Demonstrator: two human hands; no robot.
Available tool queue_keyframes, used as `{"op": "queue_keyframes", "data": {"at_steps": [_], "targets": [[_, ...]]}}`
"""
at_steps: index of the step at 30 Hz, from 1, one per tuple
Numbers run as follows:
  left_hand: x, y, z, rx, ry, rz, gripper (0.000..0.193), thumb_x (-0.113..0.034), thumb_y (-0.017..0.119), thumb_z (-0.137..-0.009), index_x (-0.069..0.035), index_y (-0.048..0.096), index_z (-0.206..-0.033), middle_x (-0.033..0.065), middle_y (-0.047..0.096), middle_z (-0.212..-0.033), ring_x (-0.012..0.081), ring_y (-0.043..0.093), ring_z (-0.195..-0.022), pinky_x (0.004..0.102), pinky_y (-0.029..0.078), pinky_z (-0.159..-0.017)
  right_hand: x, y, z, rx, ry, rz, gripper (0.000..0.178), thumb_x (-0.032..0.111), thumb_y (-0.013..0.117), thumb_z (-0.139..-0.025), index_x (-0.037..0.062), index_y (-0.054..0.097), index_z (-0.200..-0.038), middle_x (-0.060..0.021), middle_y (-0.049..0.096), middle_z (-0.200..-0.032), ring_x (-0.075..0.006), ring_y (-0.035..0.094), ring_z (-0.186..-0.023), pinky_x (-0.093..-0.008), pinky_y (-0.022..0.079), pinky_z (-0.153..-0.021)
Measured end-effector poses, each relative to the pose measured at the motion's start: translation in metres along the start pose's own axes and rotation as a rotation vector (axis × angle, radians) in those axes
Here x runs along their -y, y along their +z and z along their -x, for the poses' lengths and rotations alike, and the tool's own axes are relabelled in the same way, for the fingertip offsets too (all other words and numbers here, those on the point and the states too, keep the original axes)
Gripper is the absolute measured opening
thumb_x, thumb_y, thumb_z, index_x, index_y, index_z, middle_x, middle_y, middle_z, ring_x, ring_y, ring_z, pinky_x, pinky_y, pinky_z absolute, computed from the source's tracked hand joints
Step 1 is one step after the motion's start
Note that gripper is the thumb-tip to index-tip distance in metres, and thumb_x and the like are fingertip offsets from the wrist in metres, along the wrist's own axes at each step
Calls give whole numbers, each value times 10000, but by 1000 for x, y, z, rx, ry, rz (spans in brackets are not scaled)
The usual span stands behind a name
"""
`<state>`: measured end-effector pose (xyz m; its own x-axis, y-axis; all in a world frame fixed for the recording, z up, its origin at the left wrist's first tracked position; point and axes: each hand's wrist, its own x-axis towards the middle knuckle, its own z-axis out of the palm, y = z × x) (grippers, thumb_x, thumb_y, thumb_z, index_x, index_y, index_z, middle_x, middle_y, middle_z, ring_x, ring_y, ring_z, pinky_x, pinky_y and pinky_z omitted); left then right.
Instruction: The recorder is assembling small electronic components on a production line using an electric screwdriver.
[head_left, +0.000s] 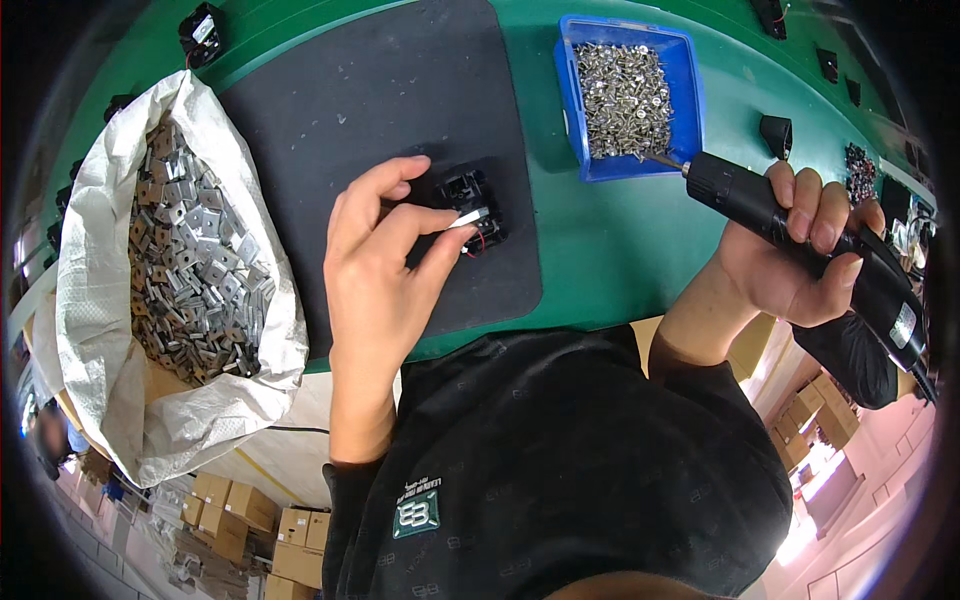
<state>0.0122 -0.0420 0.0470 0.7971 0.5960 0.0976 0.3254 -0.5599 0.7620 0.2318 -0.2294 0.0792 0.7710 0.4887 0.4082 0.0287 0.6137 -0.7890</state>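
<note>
Black shirt (590,450) bears lettered patch (416,514), screwdriver (738,195) a pale label (903,326).

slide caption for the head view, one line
Left hand pinches a metal piece at a black part; right hand holds an electric screwdriver, tip at a blue bin of screws.
</note>
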Motion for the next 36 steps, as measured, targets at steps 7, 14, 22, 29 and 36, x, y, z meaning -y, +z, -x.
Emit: {"op": "queue_keyframes", "data": {"at_steps": [7,14,22,29,36], "targets": [[1,12,-7,60,-15,-113,209,-39,767,-682,-39,642,-849,78,659,-992,251,619,-840,340,456,-753,7,-12,-1,170,-25,-109,444,273,607,-871,158,473,-1279,12,528,-824,-123,465,-733,-319,347,-732],[6,10,-25,199,-137,77,262,-25,712,-745,-2,593,-976,122,622,-918,277,600,-772,336,485,-681,10,-5,-1,196,11,-185,463,284,656,-848,177,496,-1269,30,541,-819,-107,481,-716,-294,354,-731],[-4,9,-13,-154,180,15,352,-111,787,-641,-39,663,-962,127,633,-1061,267,616,-921,371,459,-805,14,27,-3,123,125,-377,428,196,748,-740,127,578,-1127,66,574,-739,-59,534,-668,-235,422,-733],[-32,23,-4,-40,362,21,345,-284,832,-629,-34,692,-822,32,671,-751,215,620,-760,341,438,-720,9,49,-2,217,157,-426,436,159,774,-748,119,571,-1131,46,591,-748,-77,556,-682,-236,454,-739],[-28,38,-4,-58,383,164,199,-91,803,-635,-33,707,-799,32,681,-742,184,628,-744,335,443,-735,13,51,7,216,125,-425,458,159,789,-750,127,557,-1143,40,599,-756,-81,569,-686,-243,466,-728]]}}
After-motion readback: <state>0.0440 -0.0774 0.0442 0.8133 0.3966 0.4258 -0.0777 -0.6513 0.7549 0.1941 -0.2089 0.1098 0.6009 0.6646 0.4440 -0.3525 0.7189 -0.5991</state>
